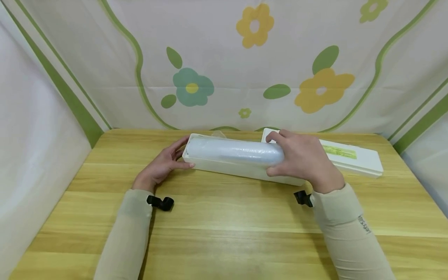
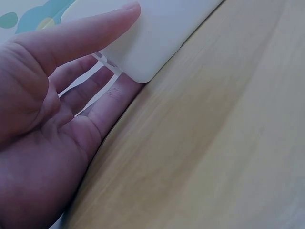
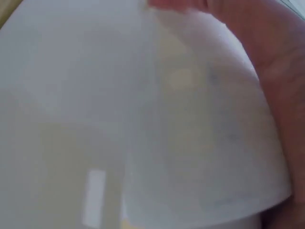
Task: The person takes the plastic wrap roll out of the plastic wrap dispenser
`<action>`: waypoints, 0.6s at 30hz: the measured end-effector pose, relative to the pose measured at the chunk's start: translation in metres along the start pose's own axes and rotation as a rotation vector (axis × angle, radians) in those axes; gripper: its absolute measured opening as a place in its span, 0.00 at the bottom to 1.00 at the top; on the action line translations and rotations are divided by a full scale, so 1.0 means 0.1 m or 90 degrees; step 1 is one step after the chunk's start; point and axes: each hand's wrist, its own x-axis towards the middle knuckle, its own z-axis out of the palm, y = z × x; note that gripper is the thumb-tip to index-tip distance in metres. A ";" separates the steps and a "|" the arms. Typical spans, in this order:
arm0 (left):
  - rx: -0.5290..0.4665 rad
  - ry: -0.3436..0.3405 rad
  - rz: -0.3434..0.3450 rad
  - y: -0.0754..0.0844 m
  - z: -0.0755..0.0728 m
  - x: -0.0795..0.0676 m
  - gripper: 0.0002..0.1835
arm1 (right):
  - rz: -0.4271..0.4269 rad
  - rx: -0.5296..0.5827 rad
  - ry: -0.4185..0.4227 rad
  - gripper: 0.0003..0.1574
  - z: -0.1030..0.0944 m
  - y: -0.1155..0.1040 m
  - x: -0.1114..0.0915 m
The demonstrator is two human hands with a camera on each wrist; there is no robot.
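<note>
A roll of clear plastic wrap (image 1: 234, 151) lies lengthwise in a long white box (image 1: 224, 170), its right end raised above the rim. My right hand (image 1: 306, 157) grips that raised end, thumb on the near side and fingers over the far side. In the right wrist view the translucent end of the roll (image 3: 205, 143) fills the space beside the palm. My left hand (image 1: 162, 163) holds the box's left end. Seen from the left wrist, the thumb lies along the box wall (image 2: 162, 38) while the other fingers reach around the corner, partly hidden.
Behind my right hand lies a flat white lid (image 1: 365, 157) with a yellow-green label (image 1: 339, 151). A small clear piece (image 1: 218, 134) shows behind the box. The wooden table (image 1: 224, 241) ends at a flowered curtain (image 1: 224, 58).
</note>
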 end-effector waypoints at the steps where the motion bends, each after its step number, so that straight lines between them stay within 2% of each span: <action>1: 0.000 0.000 -0.001 0.00 0.00 0.00 0.54 | -0.004 -0.009 0.001 0.40 0.01 -0.01 0.00; 5: -0.003 0.000 -0.004 0.00 0.00 0.00 0.54 | -0.020 -0.033 0.009 0.49 0.02 -0.04 0.00; 18: 0.000 0.000 -0.001 0.00 0.00 0.00 0.55 | -0.038 -0.005 -0.018 0.44 0.05 -0.04 0.01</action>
